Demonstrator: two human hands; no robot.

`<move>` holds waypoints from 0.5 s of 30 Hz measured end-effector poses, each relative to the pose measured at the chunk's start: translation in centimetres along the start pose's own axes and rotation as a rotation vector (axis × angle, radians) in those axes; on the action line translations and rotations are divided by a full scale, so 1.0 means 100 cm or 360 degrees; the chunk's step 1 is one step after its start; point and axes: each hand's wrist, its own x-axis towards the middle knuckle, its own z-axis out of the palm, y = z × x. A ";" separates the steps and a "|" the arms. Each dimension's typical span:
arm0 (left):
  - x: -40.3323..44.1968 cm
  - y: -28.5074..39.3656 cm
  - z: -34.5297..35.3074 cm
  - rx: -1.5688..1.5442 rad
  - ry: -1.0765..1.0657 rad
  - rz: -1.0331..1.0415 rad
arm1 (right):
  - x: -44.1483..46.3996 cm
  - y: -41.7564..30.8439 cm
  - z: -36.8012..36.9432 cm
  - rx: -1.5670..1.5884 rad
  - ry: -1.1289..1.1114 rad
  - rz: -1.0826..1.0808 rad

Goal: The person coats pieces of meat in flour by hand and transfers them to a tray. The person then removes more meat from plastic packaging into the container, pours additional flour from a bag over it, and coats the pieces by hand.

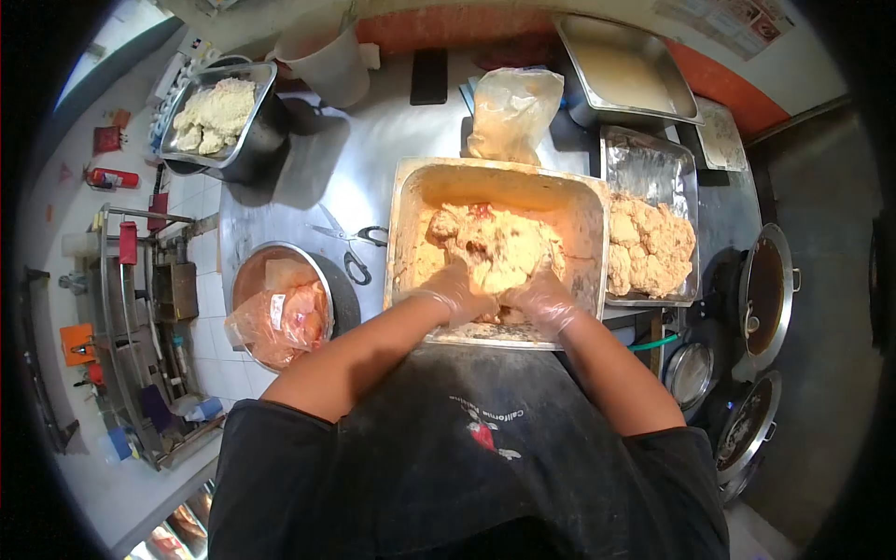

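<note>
Both my hands wear clear plastic gloves and reach into a deep metal tub (399, 233) of flour-coated chicken (499, 245). My left hand (459, 297) grips the near left side of the coated mass, its fingertips sunk in it. On the near right side, my right hand (544, 299) holds the same mass, fingers partly buried and slightly blurred. A few reddish spots of meat show through the pale coating. Loose orange-tan flour lies along the tub's far and left inner sides.
Right of the tub, a metal tray (651, 154) holds more coated pieces (651, 245). Scissors (350, 241) and a bowl (245, 271) with bagged raw chicken (291, 313) sit left. Behind stand a plastic bag (515, 112), a phone (429, 77) and a pan of pale liquid (627, 67). Large pans (767, 294) are at right.
</note>
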 end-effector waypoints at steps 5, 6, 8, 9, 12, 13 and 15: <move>-0.018 -0.006 -0.024 -0.0466 0.0377 0.0112 | 0.006 0.013 -0.013 -0.0485 0.0113 -0.0148; -0.038 0.007 -0.038 -0.0191 0.0360 0.0003 | 0.007 0.018 -0.010 -0.1395 0.0286 -0.0287; -0.051 0.013 -0.038 0.0262 0.0225 -0.0119 | -0.017 -0.011 -0.010 -0.1886 0.0091 -0.0183; -0.052 0.017 -0.032 0.0445 0.0115 -0.0119 | -0.038 -0.059 -0.028 -0.1625 -0.0148 -0.0093; -0.040 0.013 -0.019 0.0592 -0.0041 -0.0117 | -0.017 -0.040 -0.014 -0.1653 -0.0391 -0.0127; -0.038 0.015 -0.021 0.0569 -0.0075 -0.0113 | -0.012 -0.041 -0.013 -0.1667 -0.0531 -0.0182; -0.031 0.009 -0.019 0.0554 -0.0116 -0.0076 | -0.003 -0.050 -0.006 -0.1688 -0.0816 -0.0291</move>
